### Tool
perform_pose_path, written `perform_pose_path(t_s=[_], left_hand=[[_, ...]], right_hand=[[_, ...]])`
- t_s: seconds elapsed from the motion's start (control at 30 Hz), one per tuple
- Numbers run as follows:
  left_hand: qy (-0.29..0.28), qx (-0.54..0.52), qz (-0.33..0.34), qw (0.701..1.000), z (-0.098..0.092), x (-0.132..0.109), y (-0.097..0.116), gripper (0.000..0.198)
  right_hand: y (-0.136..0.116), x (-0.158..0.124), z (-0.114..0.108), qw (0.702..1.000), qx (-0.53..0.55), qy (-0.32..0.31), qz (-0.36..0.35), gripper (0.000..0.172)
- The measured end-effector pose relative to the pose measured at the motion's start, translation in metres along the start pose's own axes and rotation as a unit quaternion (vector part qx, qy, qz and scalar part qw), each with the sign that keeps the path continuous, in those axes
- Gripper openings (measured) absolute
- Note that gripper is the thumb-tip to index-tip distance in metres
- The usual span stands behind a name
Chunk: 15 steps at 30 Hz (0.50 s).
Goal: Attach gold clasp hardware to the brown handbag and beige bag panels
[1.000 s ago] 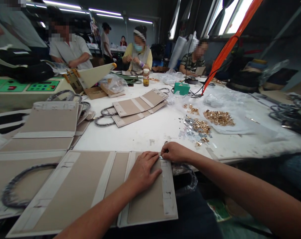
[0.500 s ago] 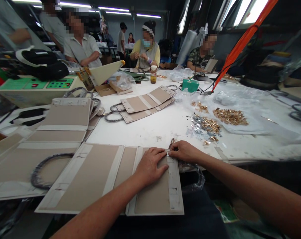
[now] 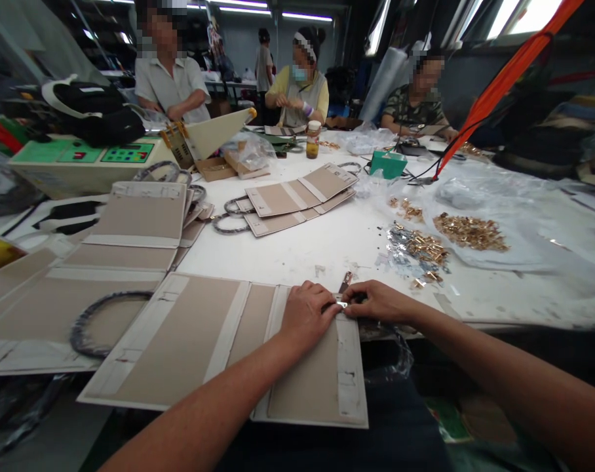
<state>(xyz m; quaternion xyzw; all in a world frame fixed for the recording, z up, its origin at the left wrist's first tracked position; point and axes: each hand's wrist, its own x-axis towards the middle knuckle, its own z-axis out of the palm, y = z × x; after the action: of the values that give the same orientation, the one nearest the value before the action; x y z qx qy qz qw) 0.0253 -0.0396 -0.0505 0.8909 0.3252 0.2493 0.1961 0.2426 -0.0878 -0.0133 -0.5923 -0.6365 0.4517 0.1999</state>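
A bag panel (image 3: 305,387) of beige board with white strips lies before me, its front edge overhanging the table. My left hand (image 3: 307,311) rests on its right section, thumb and fingertips drawn together at a small shiny metal plate (image 3: 343,304). From the other side my right hand (image 3: 376,301) pinches at this plate with bent fingers. Just beyond the fingertips a metal fitting (image 3: 346,282) sticks up at the panel's far edge. A plastic-wrapped handle (image 3: 403,354) hangs at the panel's right side. The fingertips partly cover the plate.
More bag panels (image 3: 140,216) are stacked at the left, and two (image 3: 297,196) lie mid-table. Gold metal fittings (image 3: 469,231) are heaped at the right. A jar (image 3: 312,139), a green box (image 3: 388,164) and a machine (image 3: 81,164) stand farther back. Several people sit or stand beyond.
My left thumb has moved up toward its fingertips, at the panel's far right corner. The shiny plate now shows between my hands. The whole view has shifted slightly.
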Motion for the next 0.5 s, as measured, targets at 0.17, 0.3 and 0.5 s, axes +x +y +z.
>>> perform_pose_path(t_s=[0.17,0.3,0.5], left_hand=[[-0.002,0.008,0.007,1.0,0.001,-0.002,-0.001,0.017],[-0.004,0.006,0.0,1.0,0.001,-0.003,0.0,0.017],[0.001,0.006,-0.009,1.0,0.0,-0.002,0.002,0.014]], right_hand=[[0.006,0.002,0.002,1.0,-0.008,0.01,-0.001,0.024],[0.006,0.001,0.005,0.999,-0.032,0.037,0.013,0.023],[0.008,-0.004,0.015,0.991,-0.061,0.122,-0.012,0.022]])
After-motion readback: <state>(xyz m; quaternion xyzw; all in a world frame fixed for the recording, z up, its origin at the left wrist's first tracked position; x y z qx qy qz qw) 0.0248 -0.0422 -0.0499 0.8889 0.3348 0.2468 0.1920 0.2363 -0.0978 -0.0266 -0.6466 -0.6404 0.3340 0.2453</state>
